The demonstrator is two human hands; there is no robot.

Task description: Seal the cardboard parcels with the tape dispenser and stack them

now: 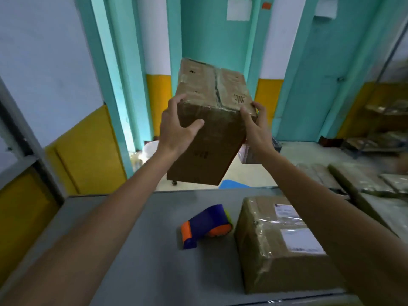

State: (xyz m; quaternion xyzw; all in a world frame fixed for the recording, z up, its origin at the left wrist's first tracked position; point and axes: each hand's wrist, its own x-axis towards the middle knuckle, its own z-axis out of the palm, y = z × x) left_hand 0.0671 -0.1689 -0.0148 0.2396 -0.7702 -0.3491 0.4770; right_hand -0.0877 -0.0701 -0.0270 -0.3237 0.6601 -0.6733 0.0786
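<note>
A tall brown cardboard parcel [212,129] with clear tape along its top seam hangs tilted in the air above the far edge of the grey table [136,250]. My left hand [176,129] grips its left side with spread, curled fingers. My right hand [256,127] grips its right top corner. A second taped parcel [284,246] with white labels lies on the table at the right, partly under my right forearm. The blue and orange tape dispenser [205,226] lies on the table just left of that parcel.
Flat brown packages [362,180] are piled on a surface to the right. A small taped package [247,155] shows behind my right wrist. Teal door frames and a yellow and white wall stand beyond the table. A blue object [234,184] sits past the far edge.
</note>
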